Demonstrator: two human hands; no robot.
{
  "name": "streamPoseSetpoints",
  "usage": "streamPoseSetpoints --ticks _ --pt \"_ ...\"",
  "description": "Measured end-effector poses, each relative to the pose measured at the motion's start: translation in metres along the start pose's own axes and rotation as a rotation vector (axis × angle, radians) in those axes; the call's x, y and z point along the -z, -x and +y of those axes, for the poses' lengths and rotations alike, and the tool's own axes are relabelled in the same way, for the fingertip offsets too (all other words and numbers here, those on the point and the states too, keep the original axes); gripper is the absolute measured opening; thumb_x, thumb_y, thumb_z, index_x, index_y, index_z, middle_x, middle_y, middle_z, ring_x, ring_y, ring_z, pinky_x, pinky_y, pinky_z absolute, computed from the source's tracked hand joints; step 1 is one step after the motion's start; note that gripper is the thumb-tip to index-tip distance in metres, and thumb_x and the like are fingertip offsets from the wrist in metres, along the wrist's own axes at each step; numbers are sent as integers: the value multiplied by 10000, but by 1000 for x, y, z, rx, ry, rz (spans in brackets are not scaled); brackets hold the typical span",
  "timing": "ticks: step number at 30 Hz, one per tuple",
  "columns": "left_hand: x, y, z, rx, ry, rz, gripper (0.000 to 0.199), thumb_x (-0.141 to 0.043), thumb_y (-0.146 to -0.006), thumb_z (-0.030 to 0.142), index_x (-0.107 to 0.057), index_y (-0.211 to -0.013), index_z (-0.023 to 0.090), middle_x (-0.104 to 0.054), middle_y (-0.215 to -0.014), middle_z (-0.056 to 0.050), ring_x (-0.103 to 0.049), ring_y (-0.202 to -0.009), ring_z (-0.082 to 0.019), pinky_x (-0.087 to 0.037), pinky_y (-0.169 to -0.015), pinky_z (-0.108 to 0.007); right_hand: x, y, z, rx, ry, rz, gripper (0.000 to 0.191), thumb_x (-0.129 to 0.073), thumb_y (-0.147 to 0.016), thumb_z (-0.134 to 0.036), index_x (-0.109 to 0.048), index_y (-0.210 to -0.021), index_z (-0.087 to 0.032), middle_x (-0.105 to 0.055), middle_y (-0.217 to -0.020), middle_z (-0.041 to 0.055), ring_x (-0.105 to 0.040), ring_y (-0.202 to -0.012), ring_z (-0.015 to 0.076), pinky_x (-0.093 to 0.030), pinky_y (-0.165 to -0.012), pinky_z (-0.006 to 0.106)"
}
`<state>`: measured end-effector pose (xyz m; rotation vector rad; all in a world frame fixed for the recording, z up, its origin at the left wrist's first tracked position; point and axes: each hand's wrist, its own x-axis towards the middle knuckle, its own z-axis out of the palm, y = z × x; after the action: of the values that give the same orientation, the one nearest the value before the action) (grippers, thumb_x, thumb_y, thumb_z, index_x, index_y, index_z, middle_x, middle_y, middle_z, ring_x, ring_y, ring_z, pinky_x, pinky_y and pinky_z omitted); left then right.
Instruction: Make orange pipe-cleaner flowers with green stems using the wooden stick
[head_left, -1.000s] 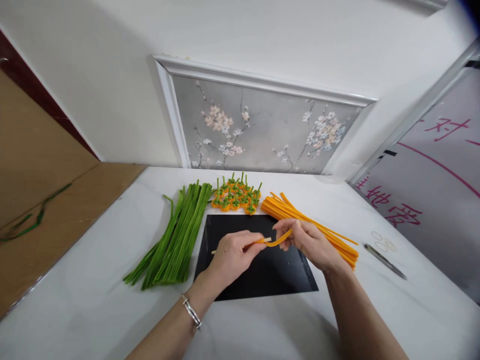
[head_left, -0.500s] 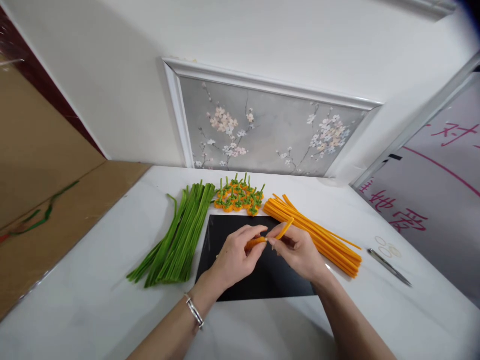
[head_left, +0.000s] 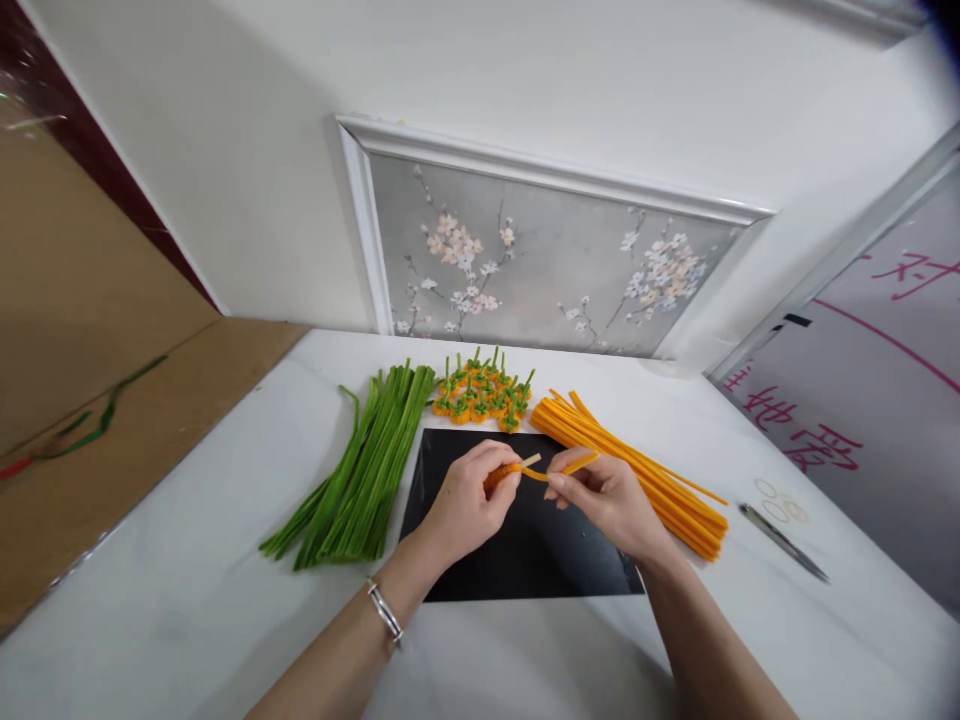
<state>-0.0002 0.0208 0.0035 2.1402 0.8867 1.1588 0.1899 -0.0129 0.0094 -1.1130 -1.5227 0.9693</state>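
Above the black mat (head_left: 525,565), my left hand (head_left: 466,503) is closed on an orange pipe cleaner coil (head_left: 501,476). A short pale stick (head_left: 532,461) pokes out of the coil's right end; the rest of it is hidden. From the coil a free length of orange pipe cleaner (head_left: 535,477) runs right, into the pinch of my right hand (head_left: 611,502). Its tip sticks out past my right fingers. Behind the mat sit several small orange pieces with green tops and stems (head_left: 482,396), like little persimmons or pumpkins.
A bundle of green pipe cleaners (head_left: 367,485) lies left of the mat, a bundle of orange ones (head_left: 649,475) to its right. Farther right are a slim metal tool (head_left: 784,542) and a few thin rings (head_left: 776,508). A wall panel (head_left: 555,270) rises behind the white table.
My right hand has shifted slightly right, drawing the pipe cleaner's free length out from the coil. The pale stick now shows more clearly beside my left fingers. The view has moved slightly.
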Motion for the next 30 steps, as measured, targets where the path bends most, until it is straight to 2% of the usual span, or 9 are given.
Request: streamPoseSetpoints --ticks 4,9,12,14,20,24,30 --pt "-1 2 -5 10 -78 -60 192 -499 -883 117 -674 -946 162 -703 -926 -72 -656 -826 -167 -509 -738 -264 0 5 -7 18 108 -54 184 -638 -847 -363 -678 -820 -185 -681 -725 31 -657 -617 154 -555 -559 269" --pt "-4 6 -3 -17 -167 -162 230 -485 -883 108 -685 -976 173 -729 -909 -68 -682 -821 -188 -511 -739 -279 -4 7 -8 92 292 -45 137 -615 -868 -287 -707 -825 -196 -689 -681 18 -624 -539 134 -494 -522 249" --pt "-7 8 1 -56 -189 -198 215 -495 -868 97 -680 -946 174 -729 -912 -67 -682 -825 -197 -509 -735 -287 -4 4 -7 166 303 -27 135 -621 -868 -285 -712 -807 -206 -705 -750 30 -640 -635 152 -497 -597 263" --pt "-10 9 5 -81 -207 -223 187 -507 -851 86 -672 -870 173 -718 -841 -57 -672 -774 -192 -500 -697 -280 -4 3 -5 169 283 1 145 -620 -866 -293 -703 -789 -203 -700 -776 35 -636 -698 163 -494 -641 269" --pt "-12 9 15 -128 -230 -257 192 -508 -831 83 -584 -688 185 -616 -666 -12 -580 -618 -149 -425 -577 -249 1 -3 5 -4 202 90 262 -632 -833 -409 -644 -735 -166 -592 -653 1 -467 -549 114 -387 -512 237" --pt "-12 8 16 -151 -214 -238 153 -541 -841 144 -570 -695 178 -578 -646 -2 -536 -611 -141 -406 -575 -250 0 -7 12 -135 0 118 337 -709 -762 -436 -575 -626 -158 -471 -582 -39 -378 -547 91 -309 -502 224" --pt "-18 11 7 -82 -197 -68 142 -580 -877 189 -631 -745 174 -645 -672 -3 -586 -625 -130 -448 -606 -237 -13 -10 23 -280 -222 105 393 -707 -749 -487 -509 -624 -172 -360 -533 -76 -252 -465 58 -184 -421 213"
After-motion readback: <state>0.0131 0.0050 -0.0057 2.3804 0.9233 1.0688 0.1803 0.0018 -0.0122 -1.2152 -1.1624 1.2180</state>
